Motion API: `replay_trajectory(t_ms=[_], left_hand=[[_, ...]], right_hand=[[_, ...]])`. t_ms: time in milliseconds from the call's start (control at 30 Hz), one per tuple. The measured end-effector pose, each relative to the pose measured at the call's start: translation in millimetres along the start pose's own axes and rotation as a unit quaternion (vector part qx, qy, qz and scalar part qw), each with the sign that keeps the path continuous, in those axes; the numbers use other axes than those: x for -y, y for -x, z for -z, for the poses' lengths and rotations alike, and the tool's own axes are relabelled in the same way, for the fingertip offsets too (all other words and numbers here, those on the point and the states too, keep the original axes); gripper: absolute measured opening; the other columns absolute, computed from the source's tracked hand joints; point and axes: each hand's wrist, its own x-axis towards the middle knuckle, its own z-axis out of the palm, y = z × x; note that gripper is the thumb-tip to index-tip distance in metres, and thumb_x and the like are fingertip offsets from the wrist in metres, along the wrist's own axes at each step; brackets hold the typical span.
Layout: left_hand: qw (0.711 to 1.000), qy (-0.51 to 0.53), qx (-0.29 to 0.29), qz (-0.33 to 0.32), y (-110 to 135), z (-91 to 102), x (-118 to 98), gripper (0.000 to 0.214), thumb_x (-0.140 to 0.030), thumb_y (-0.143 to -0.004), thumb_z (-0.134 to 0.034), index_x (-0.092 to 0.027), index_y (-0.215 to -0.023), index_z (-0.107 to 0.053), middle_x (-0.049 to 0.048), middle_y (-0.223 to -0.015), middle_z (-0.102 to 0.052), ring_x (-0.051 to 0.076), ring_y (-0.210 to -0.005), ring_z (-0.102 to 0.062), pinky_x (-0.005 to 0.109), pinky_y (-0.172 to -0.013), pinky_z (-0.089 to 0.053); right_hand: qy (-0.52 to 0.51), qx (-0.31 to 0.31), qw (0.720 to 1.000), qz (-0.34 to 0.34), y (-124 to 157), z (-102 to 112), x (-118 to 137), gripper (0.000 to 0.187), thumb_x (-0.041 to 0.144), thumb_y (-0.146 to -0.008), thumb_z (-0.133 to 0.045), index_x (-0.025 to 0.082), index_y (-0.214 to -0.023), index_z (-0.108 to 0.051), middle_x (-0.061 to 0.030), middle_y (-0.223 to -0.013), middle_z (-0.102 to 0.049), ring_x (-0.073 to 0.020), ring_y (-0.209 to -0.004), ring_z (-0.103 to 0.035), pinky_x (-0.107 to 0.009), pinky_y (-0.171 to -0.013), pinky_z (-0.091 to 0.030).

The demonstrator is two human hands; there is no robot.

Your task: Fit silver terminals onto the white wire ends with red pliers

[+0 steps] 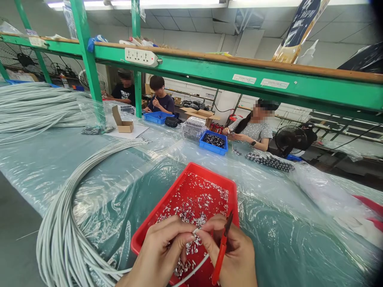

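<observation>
My left hand (pixel 161 251) pinches the end of a thin grey cable (pixel 191 272) over a red tray (pixel 209 177). My right hand (pixel 231 251) touches the same cable tip with thumb and forefinger and also holds a red-handled tool (pixel 222 249), tucked against the palm. Several small silver metal pieces (pixel 197 201) lie scattered in the tray. The cable runs down from my fingers toward a large looped bundle of grey cables (pixel 64 223) on my left.
Clear plastic sheeting (pixel 284 231) covers the bench. More grey cable bundles (pixel 32 105) lie at far left. A blue bin (pixel 213 142) of dark parts, a cardboard box (pixel 123 122) and another blue tray (pixel 157 117) stand farther back. Three people work across the bench under a green shelf frame (pixel 227 73).
</observation>
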Motion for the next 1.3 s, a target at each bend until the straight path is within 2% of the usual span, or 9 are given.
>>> replay_trajectory(t_ms=[167, 267, 533, 667, 767, 833, 933, 1033, 1300], left_hand=[[0.991, -0.109, 0.043, -0.071, -3, 9.1, -8, 0.019, -0.016, -0.085, -0.053, -0.021, -0.093, -0.069, 0.0028, -0.063, -0.058, 0.014, -0.055, -0.055, 0.023, -0.050, -0.041], [0.992, -0.097, 0.073, -0.030, -6, 11.0, -9, 0.022, -0.018, -0.085, -0.052, -0.023, -0.099, -0.068, 0.0038, -0.070, -0.060, 0.014, -0.060, -0.055, 0.023, -0.053, -0.042], [0.994, 0.048, 0.011, 0.097, -5, 1.2, -2, 0.011, -0.027, -0.076, -0.061, -0.019, -0.073, -0.068, -0.0017, -0.058, -0.052, 0.010, -0.046, -0.047, 0.020, -0.042, -0.036], [0.982, 0.115, 0.060, 0.136, -2, 0.4, 1, 0.016, -0.033, -0.075, -0.064, -0.018, -0.075, -0.067, -0.0030, -0.061, -0.049, 0.007, -0.043, -0.046, 0.018, -0.040, -0.037], [0.952, 0.206, 0.123, 0.191, -5, 4.1, 6, 0.025, -0.041, -0.076, -0.064, -0.017, -0.083, -0.068, -0.0050, -0.051, -0.051, 0.004, -0.037, -0.043, 0.014, -0.037, -0.032], [0.924, 0.281, 0.122, 0.227, -9, 8.5, 8, 0.028, -0.041, -0.079, -0.061, -0.016, -0.090, -0.068, -0.0011, -0.054, -0.061, 0.006, -0.046, -0.053, 0.014, -0.045, -0.041], [0.877, 0.390, 0.068, 0.273, -14, 16.2, 7, 0.028, -0.034, -0.080, -0.063, -0.013, -0.096, -0.068, 0.0101, -0.091, -0.072, 0.017, -0.087, -0.064, 0.023, -0.079, -0.049], [0.840, 0.445, 0.061, 0.303, -15, 22.7, 2, 0.030, -0.031, -0.082, -0.061, -0.009, -0.103, -0.065, 0.0147, -0.104, -0.068, 0.019, -0.094, -0.064, 0.025, -0.082, -0.049], [0.883, 0.377, 0.048, 0.276, -8, 24.1, -8, 0.029, -0.024, -0.073, -0.071, -0.016, -0.101, -0.066, 0.0082, -0.102, -0.070, 0.016, -0.096, -0.062, 0.021, -0.083, -0.047]], right_hand=[[-0.002, 0.039, 0.999, -0.032, -4, 4, 6, 0.011, 0.020, -0.070, -0.064, 0.022, -0.061, -0.060, 0.0050, -0.055, -0.050, -0.0119, -0.048, -0.046, -0.022, -0.047, -0.035], [-0.026, 0.045, 0.996, -0.072, -3, 2, 7, 0.010, 0.022, -0.068, -0.066, 0.022, -0.061, -0.059, 0.0050, -0.055, -0.050, -0.0119, -0.048, -0.045, -0.022, -0.046, -0.035], [-0.092, 0.020, 0.984, -0.150, -5, 3, 11, 0.017, 0.029, -0.061, -0.076, 0.019, -0.069, -0.064, 0.0031, -0.055, -0.055, -0.0138, -0.049, -0.049, -0.023, -0.048, -0.040], [-0.130, 0.110, 0.965, -0.197, -12, 8, 11, 0.032, 0.043, -0.066, -0.074, 0.017, -0.055, -0.059, 0.0052, -0.044, -0.048, -0.0091, -0.042, -0.037, -0.021, -0.044, -0.031], [-0.177, 0.149, 0.945, -0.232, -13, 8, 7, 0.035, 0.047, -0.070, -0.070, 0.015, -0.061, -0.059, 0.0061, -0.043, -0.047, -0.0079, -0.042, -0.032, -0.021, -0.045, -0.025], [-0.197, 0.144, 0.936, -0.254, -11, 8, 6, 0.035, 0.048, -0.071, -0.069, 0.015, -0.066, -0.058, 0.0067, -0.045, -0.046, -0.0081, -0.044, -0.032, -0.021, -0.047, -0.024], [-0.184, 0.133, 0.938, -0.262, -10, 8, 7, 0.035, 0.049, -0.072, -0.068, 0.016, -0.071, -0.057, 0.0078, -0.047, -0.043, -0.0076, -0.044, -0.028, -0.021, -0.044, -0.019], [-0.161, 0.145, 0.949, -0.230, -11, 9, 10, 0.034, 0.047, -0.075, -0.066, 0.015, -0.068, -0.056, 0.0077, -0.047, -0.042, -0.0075, -0.043, -0.026, -0.021, -0.043, -0.017], [-0.133, 0.159, 0.950, -0.233, -13, 8, 13, 0.039, 0.053, -0.070, -0.066, 0.017, -0.061, -0.054, 0.0065, -0.043, -0.042, -0.0081, -0.041, -0.023, -0.023, -0.043, -0.018]])
